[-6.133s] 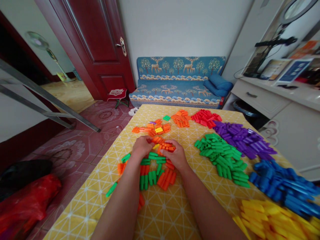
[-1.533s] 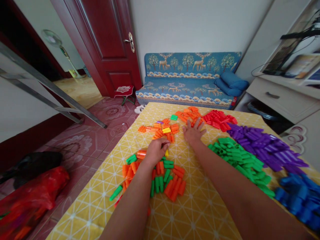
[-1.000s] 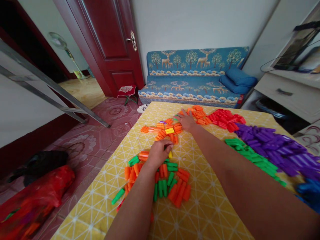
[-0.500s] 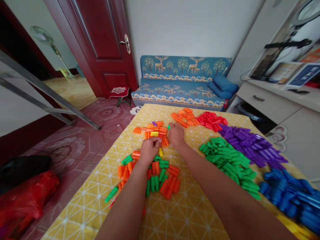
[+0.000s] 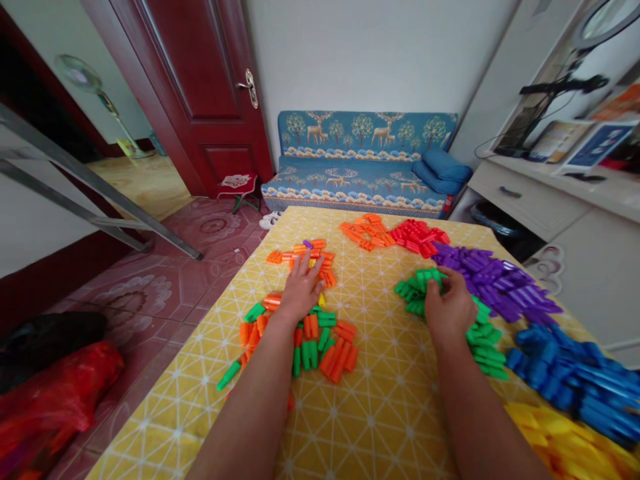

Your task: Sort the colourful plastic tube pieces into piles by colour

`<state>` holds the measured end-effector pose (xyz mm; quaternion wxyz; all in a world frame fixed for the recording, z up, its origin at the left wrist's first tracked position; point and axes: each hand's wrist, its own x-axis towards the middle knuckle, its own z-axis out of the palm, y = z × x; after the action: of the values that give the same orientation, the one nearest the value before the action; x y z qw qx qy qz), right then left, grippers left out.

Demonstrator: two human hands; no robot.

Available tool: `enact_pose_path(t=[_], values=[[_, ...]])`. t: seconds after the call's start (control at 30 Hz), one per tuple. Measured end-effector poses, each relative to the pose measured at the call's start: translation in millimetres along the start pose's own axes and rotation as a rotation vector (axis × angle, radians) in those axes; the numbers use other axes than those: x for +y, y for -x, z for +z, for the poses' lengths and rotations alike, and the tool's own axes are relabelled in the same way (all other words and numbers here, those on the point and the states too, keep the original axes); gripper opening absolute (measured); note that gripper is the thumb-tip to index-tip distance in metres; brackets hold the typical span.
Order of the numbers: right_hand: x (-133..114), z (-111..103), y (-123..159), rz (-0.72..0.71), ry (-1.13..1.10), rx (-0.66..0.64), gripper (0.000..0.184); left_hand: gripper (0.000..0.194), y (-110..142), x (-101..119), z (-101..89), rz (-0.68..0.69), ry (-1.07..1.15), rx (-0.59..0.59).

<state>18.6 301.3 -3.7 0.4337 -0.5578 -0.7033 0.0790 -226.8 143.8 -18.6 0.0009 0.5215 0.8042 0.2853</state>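
My left hand [image 5: 301, 288] lies flat with fingers spread, reaching onto the small orange cluster [image 5: 306, 257] that also holds a yellow and a purple piece. Below its wrist sits a mixed patch of orange and green plastic pieces [image 5: 320, 343]. My right hand [image 5: 449, 309] rests on the green pile [image 5: 453, 308], fingers curled over green pieces at the pile's top. All of this lies on a table covered by a yellow patterned cloth [image 5: 380, 407].
Sorted piles lie around: orange [image 5: 364, 231], red [image 5: 419, 237], purple [image 5: 495, 280], blue [image 5: 570, 370], yellow [image 5: 565, 440]. A stray green piece [image 5: 228, 375] lies near the left table edge. A blue sofa [image 5: 360, 167], a red door [image 5: 200, 87] and a white cabinet [image 5: 560, 213] surround the table.
My right hand has pulled back from the far orange pieces and moved right onto the green pile. My left hand has opened and stretched forward onto the small orange cluster.
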Motion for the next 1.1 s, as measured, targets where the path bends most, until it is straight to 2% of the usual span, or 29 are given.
enact_pose_path(t=[0.07, 0.13, 0.2, 0.27, 0.33, 0.4, 0.5, 0.57, 0.63, 0.77, 0.87, 0.97, 1.03, 1.1], values=[[1.9, -0.8, 0.9, 0.018, 0.054, 0.038, 0.042, 0.051, 1.3, 2.2, -1.0, -0.030, -0.051, -0.075], [-1.2, 0.0, 3.1, 0.016, 0.072, 0.089, 0.043, 0.047, 1.3, 2.5, -1.5, -0.055, -0.088, -0.101], [-8.2, 1.4, 7.0, -0.031, 0.033, 0.146, 0.043, 0.043, 0.0, 0.7, -1.2, -0.058, -0.097, -0.073], [-19.4, 4.4, 14.4, -0.145, -0.092, 0.123, 0.040, 0.039, -1.7, -2.5, 0.0, -0.050, -0.082, -0.012], [-35.2, 10.3, 26.5, -0.293, -0.265, -0.049, 0.034, 0.032, -2.9, -5.8, 1.3, -0.065, -0.062, 0.045], [-54.4, 18.7, 42.9, -0.432, -0.402, -0.316, 0.031, 0.024, -3.2, -7.8, 1.9, -0.084, -0.053, 0.082], [-84.0, 30.9, 69.4, -0.586, -0.419, -0.642, 0.034, 0.021, -2.7, -7.8, 1.2, -0.095, -0.032, 0.126], [-99.7, 36.0, 83.9, -0.623, -0.332, -0.747, 0.032, 0.021, -2.7, -7.2, 0.5, -0.115, -0.004, 0.157], [-109.9, 38.8, 93.9, -0.616, -0.242, -0.780, 0.025, 0.019, -3.1, -7.4, 0.3, -0.141, 0.014, 0.178], [-114.5, 44.4, 102.8, -0.476, -0.161, -0.733, 0.018, 0.017, -4.8, -11.4, 1.9, -0.173, 0.030, 0.228], [-108.2, 52.4, 104.1, -0.294, -0.241, -0.661, 0.020, 0.013, -6.5, -12.3, 3.6, -0.189, 0.190, 0.305], [-101.0, 60.1, 102.2, -0.060, -0.576, -0.531, 0.013, 0.016, -7.9, -5.3, 4.2, -0.174, 0.517, 0.337], [-99.2, 61.5, 99.5, 0.140, -0.871, -0.474, 0.011, 0.021, -7.8, 3.1, 3.8, -0.143, 0.749, 0.260], [-100.3, 59.2, 97.1, 0.324, -1.132, -0.508, 0.020, 0.026, -6.5, 11.6, 3.2, -0.117, 0.926, 0.134]])
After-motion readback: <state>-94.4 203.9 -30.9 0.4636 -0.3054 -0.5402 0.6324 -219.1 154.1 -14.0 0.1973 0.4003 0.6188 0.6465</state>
